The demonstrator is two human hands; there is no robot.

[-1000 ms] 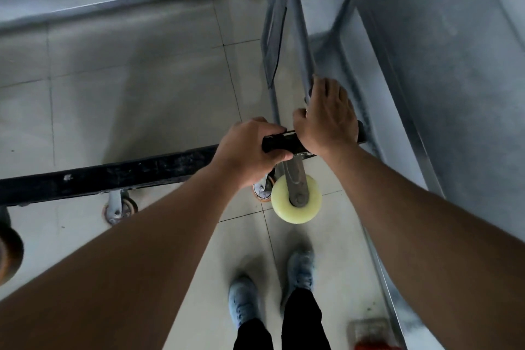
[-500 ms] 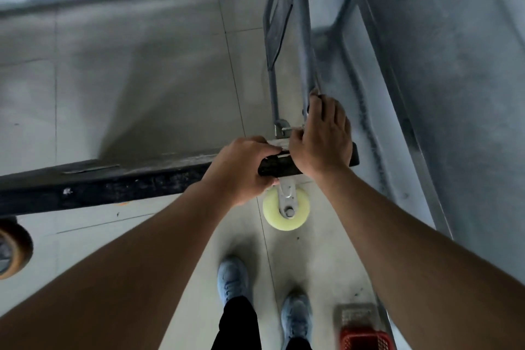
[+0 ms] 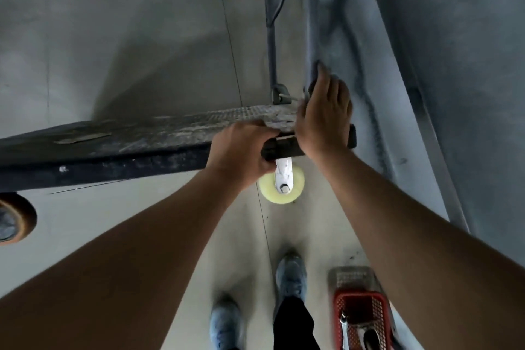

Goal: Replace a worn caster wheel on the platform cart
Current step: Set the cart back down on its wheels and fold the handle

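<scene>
Left hand is gripping the cart deck by its near edge, right hand is pressing flat on its right corner, probably steadying it above the pale wheel.

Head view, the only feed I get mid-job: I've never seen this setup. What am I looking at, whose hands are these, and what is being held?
There is no machine here. A person works bare-handed, and the one camera sits on their head, looking down to their shoes on the tiled floor. The left hand grips the black edge of the platform cart. The right hand lies over its corner, fingers stretched up against the grey handle tube. Under that corner sits a pale yellow caster wheel in a metal bracket. An orange-brown wheel shows at far left. By the right foot stands a red basket holding metal tools, too blurred to name.
</scene>
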